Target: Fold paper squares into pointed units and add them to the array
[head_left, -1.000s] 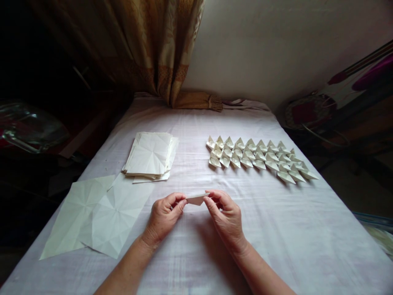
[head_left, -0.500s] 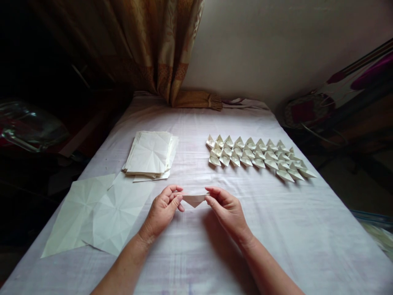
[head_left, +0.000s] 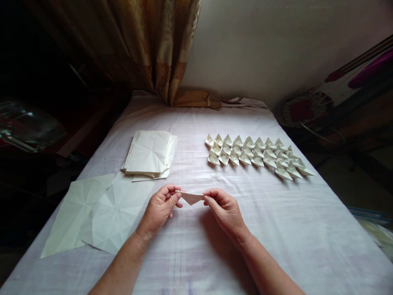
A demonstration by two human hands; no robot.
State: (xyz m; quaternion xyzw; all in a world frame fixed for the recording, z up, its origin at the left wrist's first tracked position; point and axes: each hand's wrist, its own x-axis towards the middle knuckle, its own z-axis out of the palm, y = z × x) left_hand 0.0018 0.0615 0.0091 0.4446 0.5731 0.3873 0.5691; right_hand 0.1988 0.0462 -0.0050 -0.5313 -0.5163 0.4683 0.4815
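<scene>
Both my hands hold one small folded white paper piece [head_left: 190, 197] just above the white cloth. My left hand [head_left: 159, 209] pinches its left tip with thumb and fingers. My right hand [head_left: 225, 211] pinches its right tip. The piece hangs between them as a downward-pointing triangle. Beyond it on the right lie several finished folded paper pieces [head_left: 258, 155] in rows. A stack of creased paper squares [head_left: 150, 155] sits beyond my left hand.
Two unfolded creased sheets [head_left: 95, 213] lie flat at the left near the table edge. The white cloth-covered table [head_left: 307, 229] runs back to a brown curtain [head_left: 159, 49] and a pale wall. Dark clutter stands on both sides.
My hands have drawn slightly apart and lifted a little. The folded piece has turned from a flat edge-on strip to a triangle pointing down between my fingertips.
</scene>
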